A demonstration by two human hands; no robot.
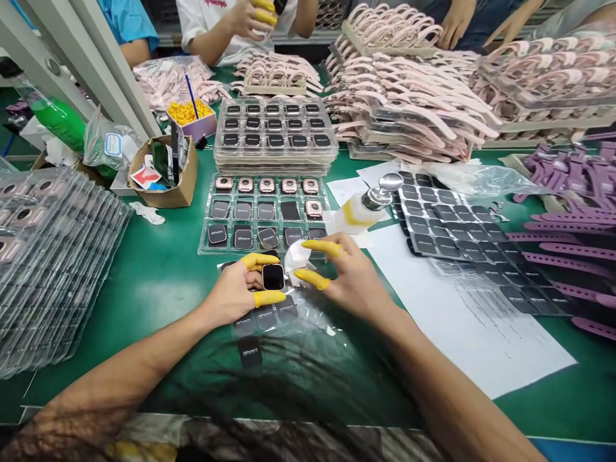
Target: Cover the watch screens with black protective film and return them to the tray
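A square watch body (pixel 273 276) with a black screen is gripped between the yellow-covered fingertips of my left hand (pixel 235 287). Just right of it, my right hand (pixel 353 276), also with yellow finger covers, holds a crumpled white wipe (pixel 297 258) near the watch's edge. Under and below the hands lie black square film pieces (pixel 265 317) on clear plastic. Beyond them sits a clear tray (pixel 205 224) with pink watch bodies in its back row and dark squares in the nearer rows.
A pump bottle (pixel 359 212) stands right of the tray. Stacked trays rise at left (pixel 52 269) and behind (pixel 274 157). A cardboard box (pixel 185 183), black film sheets (pixel 433 224), white paper (pixel 462 321), and pink (pixel 409 96) and purple straps (pixel 568 240) surround the work area. People's hands show across the table.
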